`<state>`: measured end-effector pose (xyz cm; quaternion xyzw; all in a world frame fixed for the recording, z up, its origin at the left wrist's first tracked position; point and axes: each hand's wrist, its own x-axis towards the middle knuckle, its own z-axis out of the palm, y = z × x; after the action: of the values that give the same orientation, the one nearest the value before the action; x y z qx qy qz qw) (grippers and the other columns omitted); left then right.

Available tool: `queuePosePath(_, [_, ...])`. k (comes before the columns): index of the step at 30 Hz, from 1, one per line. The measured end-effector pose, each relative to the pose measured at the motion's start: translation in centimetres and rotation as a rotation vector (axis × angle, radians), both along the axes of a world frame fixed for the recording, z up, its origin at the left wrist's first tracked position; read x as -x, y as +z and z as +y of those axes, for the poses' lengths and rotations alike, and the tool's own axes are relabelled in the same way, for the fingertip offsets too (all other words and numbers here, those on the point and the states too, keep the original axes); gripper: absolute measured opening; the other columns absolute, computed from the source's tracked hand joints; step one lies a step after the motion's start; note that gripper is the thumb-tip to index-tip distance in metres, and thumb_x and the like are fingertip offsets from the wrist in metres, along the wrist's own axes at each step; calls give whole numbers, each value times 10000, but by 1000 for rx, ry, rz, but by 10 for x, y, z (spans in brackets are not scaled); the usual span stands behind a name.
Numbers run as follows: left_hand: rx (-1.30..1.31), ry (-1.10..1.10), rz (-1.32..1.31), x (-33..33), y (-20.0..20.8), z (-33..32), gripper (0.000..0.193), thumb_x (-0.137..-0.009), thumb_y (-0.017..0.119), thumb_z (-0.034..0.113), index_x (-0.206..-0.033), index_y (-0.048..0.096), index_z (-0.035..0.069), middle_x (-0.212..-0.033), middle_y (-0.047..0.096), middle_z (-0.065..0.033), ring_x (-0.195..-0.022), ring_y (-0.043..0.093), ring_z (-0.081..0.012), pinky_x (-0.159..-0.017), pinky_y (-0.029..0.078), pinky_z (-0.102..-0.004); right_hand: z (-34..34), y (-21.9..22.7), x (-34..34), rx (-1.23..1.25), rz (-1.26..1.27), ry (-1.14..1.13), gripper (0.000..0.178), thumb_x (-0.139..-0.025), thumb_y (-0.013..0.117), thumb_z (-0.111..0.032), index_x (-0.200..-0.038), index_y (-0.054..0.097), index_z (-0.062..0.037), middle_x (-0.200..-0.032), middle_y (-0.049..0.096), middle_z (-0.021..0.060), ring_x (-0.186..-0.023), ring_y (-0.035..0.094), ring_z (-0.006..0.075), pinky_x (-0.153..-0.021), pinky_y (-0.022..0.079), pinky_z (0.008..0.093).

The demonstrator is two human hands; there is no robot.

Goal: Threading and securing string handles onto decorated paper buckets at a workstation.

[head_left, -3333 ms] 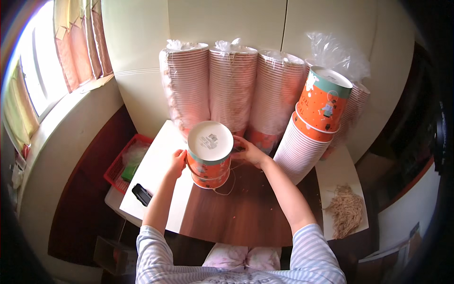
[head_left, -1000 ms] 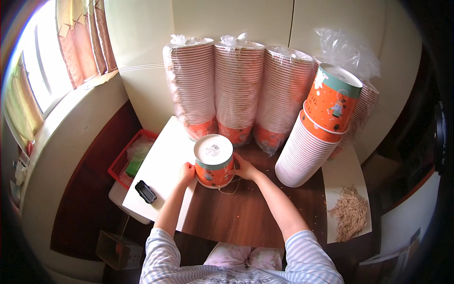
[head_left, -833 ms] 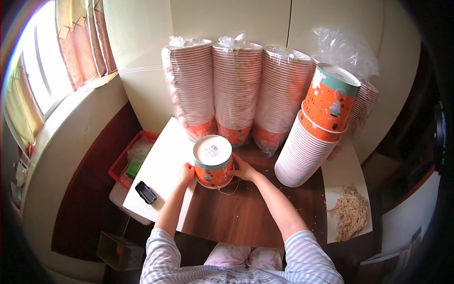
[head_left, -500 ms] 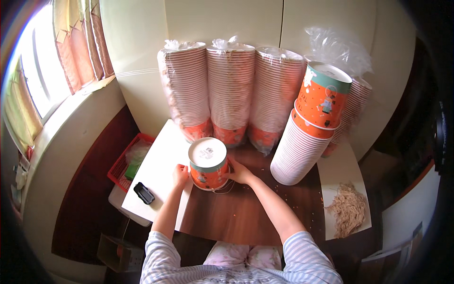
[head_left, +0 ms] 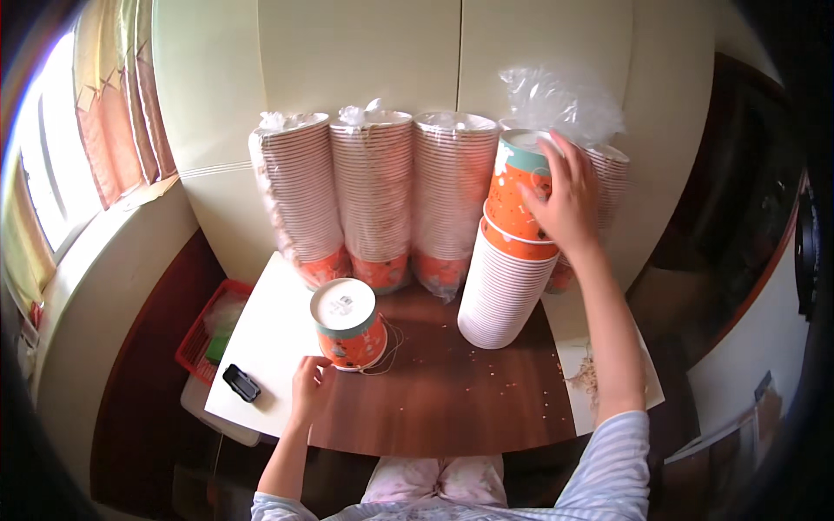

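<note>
Bucket of orange and teal paper (head_left: pixel 349 334) sits base-up on the table (head_left: pixel 452 425), its inside hidden; it serves as landmark here, with a thin cord (head_left: pixel 393 357) looping at its right side. The person's left hand (head_left: pixel 307 389) is at its near-left lower rim, fingers partly curled; whether they grip or touch it cannot be told. Right of it, well apart, leans a tall stack of nested buckets (head_left: pixel 508 286). The right hand (head_left: pixel 569 204) is at the top bucket there, fingers spread wide over base and side; a firm hold cannot be made out.

Behind the landmark stand stacks in clear bags (head_left: pixel 372 191), each packed with nested buckets. Left of it, beyond the table edge, a red basket (head_left: pixel 191 360) holds clear plastic and something green; nearer, on the tabletop's white part, lies a black tray (head_left: pixel 241 383).

Bare dark wood runs from the landmark to the table's curved near edge, and rightward past scattered specks (head_left: pixel 493 365).
</note>
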<state>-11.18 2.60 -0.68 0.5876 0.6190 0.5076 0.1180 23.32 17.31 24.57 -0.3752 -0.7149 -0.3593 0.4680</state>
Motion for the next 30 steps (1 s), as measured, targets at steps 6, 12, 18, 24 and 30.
queuePosePath(6, [101, -244, 36, -44, 22, -6, 76, -757, 588, 53, -828, 581, 28, -791, 548, -95, -639, 555, -197, -565, 445, -269, 37, 12, -27, 380, 47, -34, 466, -600, 754, -268, -957, 571, -31, -984, 590, 133, -1003, 496, 311, -865, 399, 378])
queuePosePath(12, [115, -355, 84, -60, 51, -6, 80, -751, 606, 59, -820, 584, 24, -816, 542, -93, -653, 562, -202, -578, 454, -273, 28, 60, -23, 156, 137, 30, 398, -620, 747, -250, -906, 596, -18, -902, 616, 159, -847, 572, 322, -745, 451, 386])
queuePosePath(18, [4, -430, 74, -57, 76, 7, 105, -743, 618, 49, -836, 577, 24, -827, 538, -90, -684, 564, -201, -582, 460, -272, -46, 104, -27, 141, 421, 286, 368, -682, 722, -292, -875, 609, 0, -830, 636, 146, -766, 613, 192, -670, 468, 302])
queuePosePath(24, [5, -589, -295, -51, 96, 22, 348, -786, 622, 89, -1107, 497, 38, -961, 539, -73, -764, 564, -157, -591, 456, -229, -108, 24, -22, 575, 978, 950, 252, -833, 596, -251, -985, 544, -56, -873, 582, 9, -764, 545, 66, -631, 469, 231])
queuePosePath(30, [17, -905, -661, -78, 101, 26, 480, -830, 560, 49, -1257, 344, 15, -1073, 529, -67, -925, 528, -108, -694, 460, -224, -87, -121, -8, 1033, 1363, 1301, 255, -880, 495, -246, -1048, 493, -54, -968, 590, 38, -816, 589, 103, -601, 514, 249])
